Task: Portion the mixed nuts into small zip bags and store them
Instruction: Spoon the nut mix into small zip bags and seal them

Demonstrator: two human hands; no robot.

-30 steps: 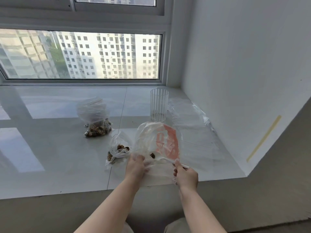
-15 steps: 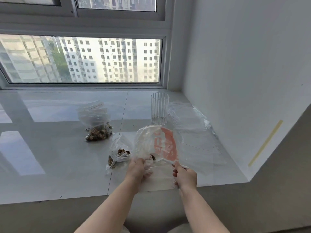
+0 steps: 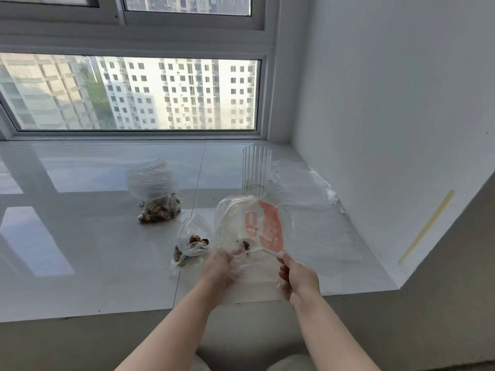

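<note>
Sill [image 3: 80, 250] was glossy, smooth white tile. Bags [image 3: 155, 188] were thin, clear, crinkled plastic. Cup [image 3: 256, 171] was clear and ribbed. Wall [image 3: 388, 103] was matt white.

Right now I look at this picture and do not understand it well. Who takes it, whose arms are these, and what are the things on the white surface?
No machine is here. A person wears a camera on the head, so you see their own two arms from above. The left hand grips a large clear bag with orange print; few nuts remain inside. The right hand holds a white plastic spoon that reaches into that bag. On the white windowsill lie two small bags with nuts: a near bag beside the left hand and a far bag closer to the window. A ribbed clear glass stands behind, and empty clear bags lie to the right.
</note>
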